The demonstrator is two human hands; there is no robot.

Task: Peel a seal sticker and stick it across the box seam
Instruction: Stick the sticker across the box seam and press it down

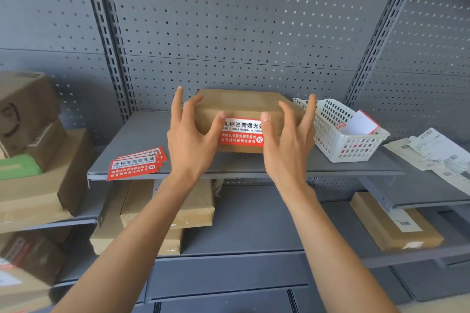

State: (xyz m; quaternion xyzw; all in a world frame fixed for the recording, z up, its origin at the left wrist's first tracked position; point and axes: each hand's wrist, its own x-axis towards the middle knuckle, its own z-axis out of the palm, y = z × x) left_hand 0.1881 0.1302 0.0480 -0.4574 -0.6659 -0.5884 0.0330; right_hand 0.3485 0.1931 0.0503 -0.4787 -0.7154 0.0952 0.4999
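We see both hands, left hand (189, 134) and right hand (287, 140), with fingers spread open, thumbs touching the seal sticker (241, 132) on the box (241, 104) on the shelf (142, 134). Right of it, a white basket (340, 145) holds sticker sheets.

We see both thumbs covering the ends of the sticker (241, 132), hiding its outer characters. The boxes (28, 119) at far left are blurred and cut off.
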